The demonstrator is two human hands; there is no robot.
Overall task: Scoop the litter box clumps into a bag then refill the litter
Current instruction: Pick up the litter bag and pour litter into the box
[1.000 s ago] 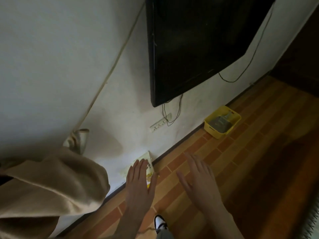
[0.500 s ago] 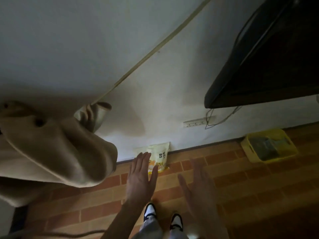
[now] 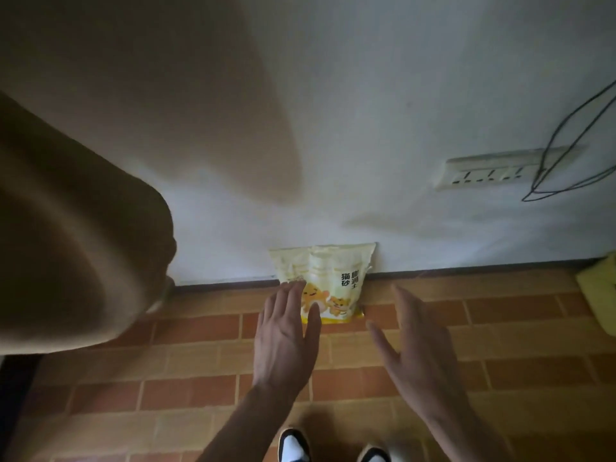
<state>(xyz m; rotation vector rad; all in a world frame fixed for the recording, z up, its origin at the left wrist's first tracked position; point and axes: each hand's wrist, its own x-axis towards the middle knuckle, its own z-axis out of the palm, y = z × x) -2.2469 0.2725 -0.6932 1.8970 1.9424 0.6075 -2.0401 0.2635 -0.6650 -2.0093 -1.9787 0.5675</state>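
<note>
A yellow and white bag of cat litter (image 3: 328, 278) with cartoon cats on it leans against the wall at the floor's edge. My left hand (image 3: 285, 335) reaches toward it with fingers straight, its fingertips over the bag's lower left part. To the right of the bag my right hand (image 3: 416, 348) is stretched out with fingers spread, holding nothing. The yellow litter box (image 3: 600, 291) shows only as a corner at the right edge.
A beige padded furniture piece (image 3: 73, 245) fills the left side. A white power strip (image 3: 493, 171) with black cables (image 3: 563, 141) is fixed on the wall at the right. My two shoes (image 3: 293, 445) stand on the brick-patterned floor (image 3: 200, 361).
The view has swung down and closer to the litter bag; the TV has left the frame. Both hands have moved nearer the bag, still holding nothing.
</note>
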